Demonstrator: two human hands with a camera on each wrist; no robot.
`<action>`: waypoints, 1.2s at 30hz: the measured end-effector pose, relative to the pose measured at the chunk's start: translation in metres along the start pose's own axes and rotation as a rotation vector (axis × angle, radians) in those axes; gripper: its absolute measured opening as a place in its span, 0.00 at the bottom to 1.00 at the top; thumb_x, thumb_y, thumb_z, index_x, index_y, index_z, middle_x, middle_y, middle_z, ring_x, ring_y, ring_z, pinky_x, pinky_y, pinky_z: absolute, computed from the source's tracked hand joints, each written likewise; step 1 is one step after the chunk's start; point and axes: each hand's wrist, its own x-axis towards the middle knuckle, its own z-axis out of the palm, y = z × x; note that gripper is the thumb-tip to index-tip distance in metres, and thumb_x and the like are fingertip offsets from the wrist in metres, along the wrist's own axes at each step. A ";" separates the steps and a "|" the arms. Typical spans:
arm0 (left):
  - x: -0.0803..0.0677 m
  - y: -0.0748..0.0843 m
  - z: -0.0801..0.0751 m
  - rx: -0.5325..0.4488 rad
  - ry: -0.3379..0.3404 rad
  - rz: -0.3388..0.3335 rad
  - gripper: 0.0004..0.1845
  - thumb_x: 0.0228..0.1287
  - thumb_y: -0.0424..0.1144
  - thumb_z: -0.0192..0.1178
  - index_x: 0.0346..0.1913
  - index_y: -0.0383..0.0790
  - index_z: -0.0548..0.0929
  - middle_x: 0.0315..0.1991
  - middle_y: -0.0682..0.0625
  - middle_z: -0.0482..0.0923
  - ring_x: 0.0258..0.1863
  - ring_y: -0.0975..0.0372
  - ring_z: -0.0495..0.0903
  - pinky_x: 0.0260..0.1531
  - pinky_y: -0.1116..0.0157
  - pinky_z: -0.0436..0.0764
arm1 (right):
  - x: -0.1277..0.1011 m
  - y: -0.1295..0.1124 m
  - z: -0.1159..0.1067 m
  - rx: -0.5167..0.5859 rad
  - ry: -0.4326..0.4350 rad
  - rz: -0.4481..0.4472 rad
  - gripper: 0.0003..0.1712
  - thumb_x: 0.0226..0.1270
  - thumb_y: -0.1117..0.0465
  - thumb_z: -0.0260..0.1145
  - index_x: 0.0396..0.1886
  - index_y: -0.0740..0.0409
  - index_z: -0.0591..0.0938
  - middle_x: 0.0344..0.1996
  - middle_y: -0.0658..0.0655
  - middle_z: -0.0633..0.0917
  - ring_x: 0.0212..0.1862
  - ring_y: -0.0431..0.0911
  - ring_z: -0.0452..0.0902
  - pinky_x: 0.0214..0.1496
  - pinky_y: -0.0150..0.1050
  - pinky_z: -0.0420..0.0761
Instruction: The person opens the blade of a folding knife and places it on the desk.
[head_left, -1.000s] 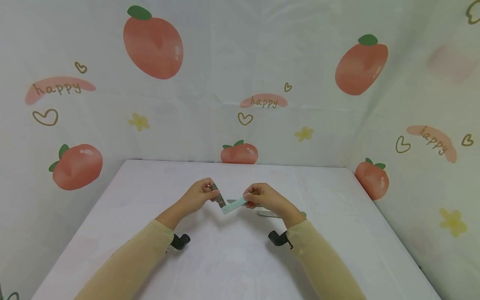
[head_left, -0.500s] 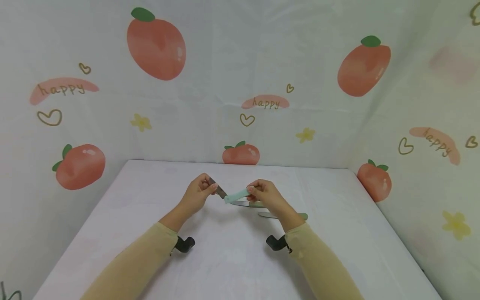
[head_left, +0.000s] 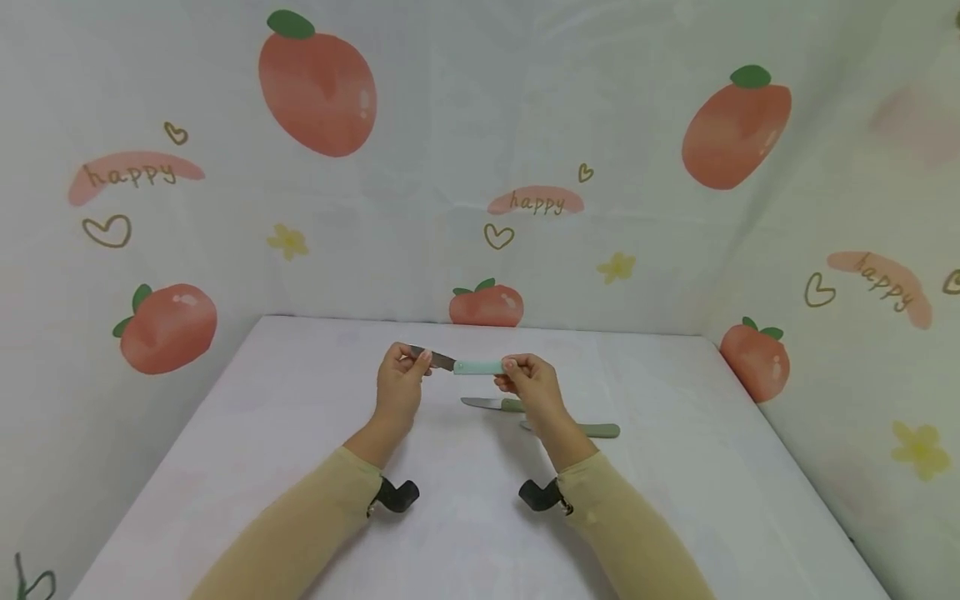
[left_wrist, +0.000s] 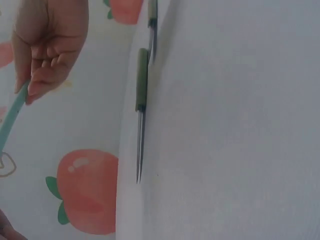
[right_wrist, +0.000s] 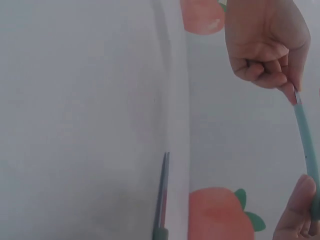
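Observation:
A folding knife with a mint-green handle (head_left: 478,367) is held above the table, its dark blade (head_left: 438,360) swung out almost in line with the handle. My left hand (head_left: 400,379) pinches the blade between thumb and fingers. At the other end, my right hand (head_left: 534,385) pinches the handle's tip. The right wrist view shows a short bit of metal beside the left fingertips, where the mint handle (right_wrist: 307,137) begins. In the left wrist view my right hand (left_wrist: 50,50) grips the handle, while only a sliver of my left hand shows at the lower left corner.
Two green-handled knives lie on the white table (head_left: 450,533). The farther knife (head_left: 483,403) has its blade pointing left; the nearer knife (head_left: 600,431) is partly covered by my right wrist. A printed cloth wall (head_left: 420,167) rises behind the table.
The mint folding knife has gone from a bent V to nearly straight. Both hands have risen slightly with it, and the left wrist has turned more upright.

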 end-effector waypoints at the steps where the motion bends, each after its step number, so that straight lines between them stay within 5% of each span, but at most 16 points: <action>1: -0.001 -0.001 0.002 -0.031 0.028 -0.010 0.09 0.72 0.32 0.60 0.36 0.37 0.70 0.27 0.52 0.82 0.31 0.62 0.78 0.37 0.67 0.69 | 0.000 0.001 0.002 0.019 0.019 -0.002 0.11 0.75 0.66 0.60 0.48 0.73 0.76 0.29 0.55 0.84 0.31 0.40 0.82 0.39 0.30 0.82; 8: -0.006 0.001 0.017 -0.141 0.161 -0.041 0.06 0.73 0.32 0.58 0.39 0.39 0.71 0.30 0.50 0.81 0.31 0.63 0.74 0.35 0.68 0.68 | -0.001 0.005 0.015 0.135 0.147 0.009 0.10 0.76 0.66 0.60 0.46 0.72 0.77 0.27 0.53 0.83 0.29 0.39 0.82 0.36 0.28 0.82; 15: -0.006 0.000 0.015 -0.120 0.130 -0.023 0.06 0.72 0.31 0.59 0.42 0.35 0.72 0.33 0.48 0.82 0.32 0.62 0.76 0.37 0.70 0.74 | -0.001 0.003 0.010 0.146 0.118 0.001 0.09 0.75 0.67 0.60 0.47 0.72 0.77 0.27 0.54 0.84 0.29 0.40 0.82 0.36 0.29 0.82; 21: -0.004 -0.001 0.004 -0.051 0.058 -0.039 0.09 0.71 0.32 0.61 0.46 0.32 0.72 0.39 0.47 0.82 0.39 0.63 0.78 0.44 0.73 0.75 | 0.000 -0.002 -0.001 0.053 -0.025 0.049 0.12 0.75 0.66 0.61 0.50 0.72 0.76 0.31 0.56 0.85 0.32 0.41 0.82 0.40 0.30 0.82; 32: -0.002 -0.004 -0.026 0.222 -0.063 -0.101 0.16 0.68 0.37 0.66 0.49 0.33 0.73 0.37 0.48 0.81 0.35 0.63 0.73 0.35 0.69 0.70 | 0.002 -0.008 -0.017 -0.292 -0.219 0.085 0.09 0.71 0.64 0.66 0.44 0.68 0.82 0.34 0.56 0.85 0.40 0.52 0.84 0.50 0.46 0.83; 36: -0.003 -0.006 -0.033 0.313 -0.107 -0.149 0.16 0.67 0.38 0.67 0.48 0.33 0.74 0.36 0.48 0.81 0.33 0.63 0.72 0.32 0.68 0.69 | 0.004 -0.004 -0.020 -0.394 -0.258 0.115 0.09 0.71 0.64 0.67 0.44 0.66 0.83 0.34 0.57 0.85 0.40 0.52 0.83 0.49 0.45 0.83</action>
